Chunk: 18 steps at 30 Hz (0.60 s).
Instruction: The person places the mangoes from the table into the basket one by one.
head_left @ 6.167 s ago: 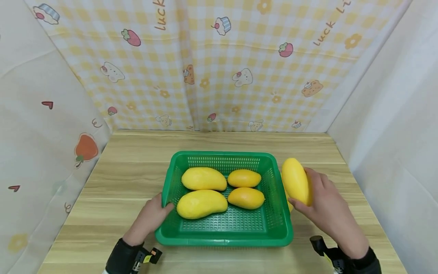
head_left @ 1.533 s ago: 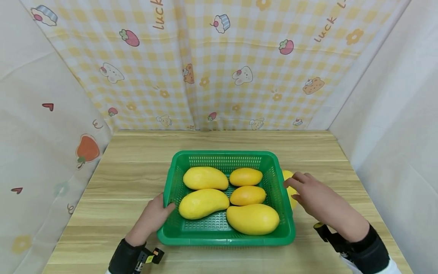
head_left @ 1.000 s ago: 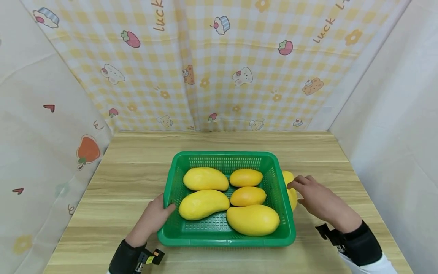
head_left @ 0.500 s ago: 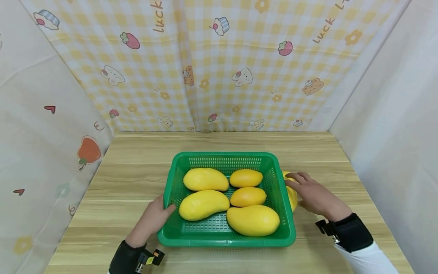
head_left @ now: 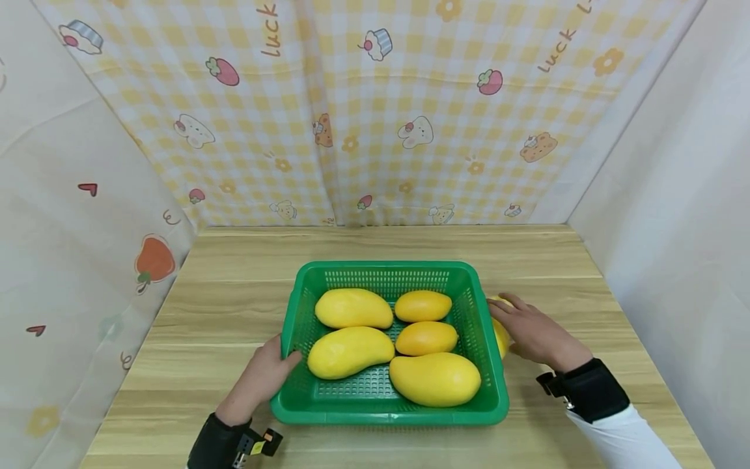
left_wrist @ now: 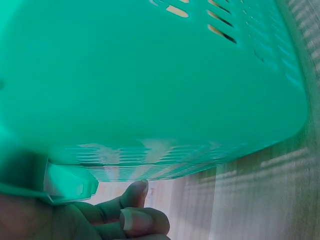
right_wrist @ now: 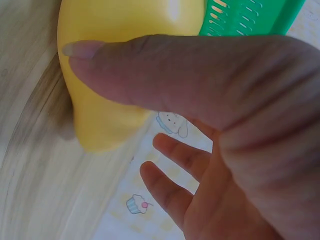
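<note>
My left hand (head_left: 263, 372) grips the left side of a green plastic basket (head_left: 387, 417), thumb over the rim and fingers curled beneath it. Inside lie several yellow mangoes, among them a large one (head_left: 435, 379) at the front right and a smaller orange-yellow one (head_left: 423, 305) behind. Just outside the right wall, another yellow mango (head_left: 501, 339) rests on the table, partly covered by my right hand (head_left: 536, 335). In the right wrist view my thumb lies across this mango (right_wrist: 125, 20), two fingers stand apart from it, and the others are hidden.
The basket stands on a wood-grain table (head_left: 234, 286). A yellow checked cloth (head_left: 375, 117) hangs along the back edge. White cloth walls rise on the left (head_left: 70, 260) and right (head_left: 674, 195).
A large mango, held by my right hand outside the basket earlier, now lies at its front right. Since then my right hand has lowered onto the outside mango. The left hand keeps its hold.
</note>
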Each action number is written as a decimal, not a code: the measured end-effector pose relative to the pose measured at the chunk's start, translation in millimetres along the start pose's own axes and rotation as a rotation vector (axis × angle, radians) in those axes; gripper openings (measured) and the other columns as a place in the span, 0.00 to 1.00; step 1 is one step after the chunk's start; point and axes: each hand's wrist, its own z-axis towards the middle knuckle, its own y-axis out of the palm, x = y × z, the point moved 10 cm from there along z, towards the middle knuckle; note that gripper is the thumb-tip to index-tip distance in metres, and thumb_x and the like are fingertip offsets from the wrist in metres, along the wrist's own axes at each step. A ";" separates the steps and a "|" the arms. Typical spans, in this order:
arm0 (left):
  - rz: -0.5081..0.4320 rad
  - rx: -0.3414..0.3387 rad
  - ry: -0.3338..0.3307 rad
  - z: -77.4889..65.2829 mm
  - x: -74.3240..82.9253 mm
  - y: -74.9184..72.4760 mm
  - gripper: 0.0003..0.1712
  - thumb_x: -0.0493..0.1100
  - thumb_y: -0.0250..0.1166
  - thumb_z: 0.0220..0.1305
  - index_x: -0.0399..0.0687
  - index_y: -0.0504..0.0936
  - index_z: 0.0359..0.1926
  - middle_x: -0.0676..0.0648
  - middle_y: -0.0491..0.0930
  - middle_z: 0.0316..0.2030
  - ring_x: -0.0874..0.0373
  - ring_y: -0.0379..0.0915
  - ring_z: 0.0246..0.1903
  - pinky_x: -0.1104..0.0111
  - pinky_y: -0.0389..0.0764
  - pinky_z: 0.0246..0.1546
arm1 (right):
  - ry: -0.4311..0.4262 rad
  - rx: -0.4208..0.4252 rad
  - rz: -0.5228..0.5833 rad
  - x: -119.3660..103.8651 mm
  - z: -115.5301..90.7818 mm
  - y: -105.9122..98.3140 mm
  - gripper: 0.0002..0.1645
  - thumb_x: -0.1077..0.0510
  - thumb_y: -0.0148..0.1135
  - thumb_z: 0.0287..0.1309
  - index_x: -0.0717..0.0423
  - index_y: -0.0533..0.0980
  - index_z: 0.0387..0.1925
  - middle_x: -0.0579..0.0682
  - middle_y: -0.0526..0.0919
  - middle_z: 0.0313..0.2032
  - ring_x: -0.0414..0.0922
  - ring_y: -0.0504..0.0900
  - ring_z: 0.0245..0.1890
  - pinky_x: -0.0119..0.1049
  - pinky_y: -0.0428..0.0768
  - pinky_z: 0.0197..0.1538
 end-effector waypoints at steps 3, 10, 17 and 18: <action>0.010 0.000 0.003 0.4 0.4 0.8 0.24 0.35 0.52 0.67 0.28 0.65 0.61 0.40 0.80 0.37 0.52 0.81 0.28 0.62 0.83 0.25 | 0.003 -0.010 -0.009 -0.2 0.4 3.2 0.53 0.72 0.77 0.32 0.60 0.65 0.65 0.61 0.69 0.61 0.62 0.63 0.63 0.60 0.68 0.57; 0.006 -0.007 0.008 -0.7 1.4 0.9 0.23 0.36 0.52 0.67 0.28 0.65 0.61 0.40 0.80 0.37 0.52 0.81 0.28 0.62 0.83 0.24 | 0.047 -0.036 -0.020 5.4 -1.6 7.6 0.52 0.62 0.83 0.29 0.62 0.66 0.61 0.61 0.69 0.57 0.61 0.66 0.57 0.59 0.72 0.54; 0.016 -0.015 0.022 -1.5 2.4 0.8 0.24 0.36 0.52 0.67 0.27 0.64 0.61 0.39 0.80 0.39 0.51 0.81 0.29 0.61 0.83 0.25 | 0.086 -0.043 0.048 12.9 -3.8 11.7 0.52 0.58 0.84 0.26 0.60 0.66 0.57 0.55 0.68 0.49 0.57 0.68 0.49 0.54 0.75 0.50; 0.020 -0.014 0.022 -1.3 2.0 0.6 0.25 0.36 0.52 0.67 0.27 0.64 0.61 0.38 0.80 0.39 0.51 0.81 0.30 0.61 0.83 0.25 | 0.086 -0.040 0.054 13.4 -4.0 12.2 0.51 0.58 0.84 0.27 0.61 0.66 0.56 0.55 0.68 0.49 0.57 0.67 0.49 0.54 0.75 0.50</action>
